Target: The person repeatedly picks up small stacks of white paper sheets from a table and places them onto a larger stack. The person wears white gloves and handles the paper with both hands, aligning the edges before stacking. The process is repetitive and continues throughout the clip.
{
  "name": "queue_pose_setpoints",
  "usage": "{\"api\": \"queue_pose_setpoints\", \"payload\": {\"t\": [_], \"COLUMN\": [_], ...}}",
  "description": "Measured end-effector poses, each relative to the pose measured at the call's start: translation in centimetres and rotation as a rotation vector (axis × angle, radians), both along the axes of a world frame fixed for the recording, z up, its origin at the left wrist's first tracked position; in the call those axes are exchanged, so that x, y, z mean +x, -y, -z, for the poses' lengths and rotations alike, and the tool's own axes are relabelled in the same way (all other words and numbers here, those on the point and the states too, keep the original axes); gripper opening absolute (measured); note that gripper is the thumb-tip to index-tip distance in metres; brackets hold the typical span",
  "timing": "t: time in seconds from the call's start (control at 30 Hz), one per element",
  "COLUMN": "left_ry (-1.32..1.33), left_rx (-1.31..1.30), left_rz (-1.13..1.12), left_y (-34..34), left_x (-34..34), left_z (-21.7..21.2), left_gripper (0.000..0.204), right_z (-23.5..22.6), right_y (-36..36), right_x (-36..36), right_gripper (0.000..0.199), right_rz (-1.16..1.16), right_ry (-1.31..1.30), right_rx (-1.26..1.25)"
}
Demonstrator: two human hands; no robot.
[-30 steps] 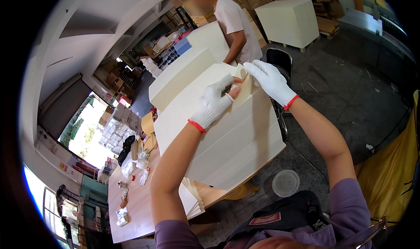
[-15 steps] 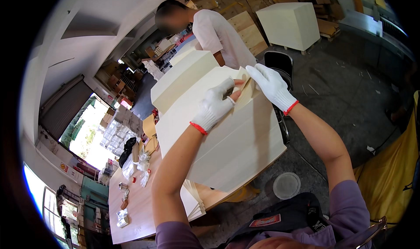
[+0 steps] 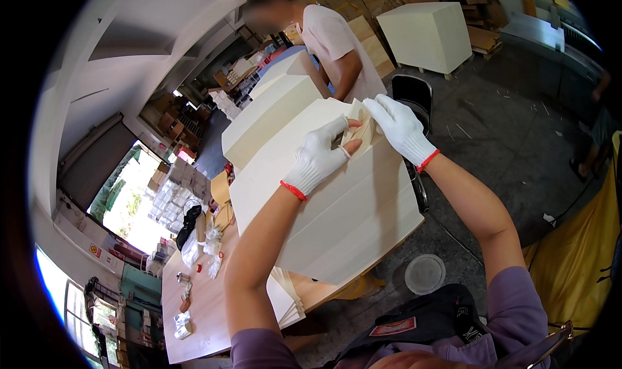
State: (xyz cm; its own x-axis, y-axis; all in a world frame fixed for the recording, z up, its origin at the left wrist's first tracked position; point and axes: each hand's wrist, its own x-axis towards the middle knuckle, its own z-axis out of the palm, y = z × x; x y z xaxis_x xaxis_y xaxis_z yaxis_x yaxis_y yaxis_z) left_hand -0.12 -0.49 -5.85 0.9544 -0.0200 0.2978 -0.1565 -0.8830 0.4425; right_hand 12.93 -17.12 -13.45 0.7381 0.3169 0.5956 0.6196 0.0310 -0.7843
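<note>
Standing beyond the sheet stack (image 3: 350,207): a co-worker (image 3: 340,35), a black chair (image 3: 416,92).

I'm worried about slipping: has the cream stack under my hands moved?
No: against the wooden table, the cream stack shows no clear shift either way.

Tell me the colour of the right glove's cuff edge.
Red; the cuff edge shows best in the head view.

Left hand (image 3: 316,154), right hand (image 3: 398,129): white knit gloves (image 3: 304,167), red cuffs (image 3: 294,191). Purple sleeves (image 3: 516,301), 4 and 7 o'clock. Dark apron (image 3: 424,304), red patch (image 3: 392,326), 5 o'clock.
</note>
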Motion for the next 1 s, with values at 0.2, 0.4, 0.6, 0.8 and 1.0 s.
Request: {"api": "queue_pose_setpoints", "payload": {"t": [0.2,0.4,0.6,0.8,1.0], "left_ry": [-0.017,0.069,0.038,0.037,-0.029], "left_rx": [-0.035,0.03,0.05,0.096,0.067], "left_rz": [-0.019,0.024,0.033,0.014,-0.02], "left_y": [0.5,0.3,-0.1,0.2,1.0], "left_x": [-0.3,-0.5,0.0,-0.3,-0.4], "left_z": [-0.3,-0.4,-0.2,-0.2,-0.8], "left_gripper": [0.039,0.032,0.031,0.035,0.039], "right_z": [0.3,-0.9,-0.5,0.0,0.1], "right_y": [-0.2,0.2,0.4,0.0,0.2], "right_x": [0.4,-0.9,-0.5,-0.2,0.1], "right_gripper": [0.057,0.058,0.056,0.055,0.056], "right_rz": [0.01,0.005,0.018,0.013,0.018], "right_ry": [0.016,-0.051,-0.021,-0.021,-0.032], "right_rx": [0.013,-0.02,-0.018,-0.002,-0.002]}}
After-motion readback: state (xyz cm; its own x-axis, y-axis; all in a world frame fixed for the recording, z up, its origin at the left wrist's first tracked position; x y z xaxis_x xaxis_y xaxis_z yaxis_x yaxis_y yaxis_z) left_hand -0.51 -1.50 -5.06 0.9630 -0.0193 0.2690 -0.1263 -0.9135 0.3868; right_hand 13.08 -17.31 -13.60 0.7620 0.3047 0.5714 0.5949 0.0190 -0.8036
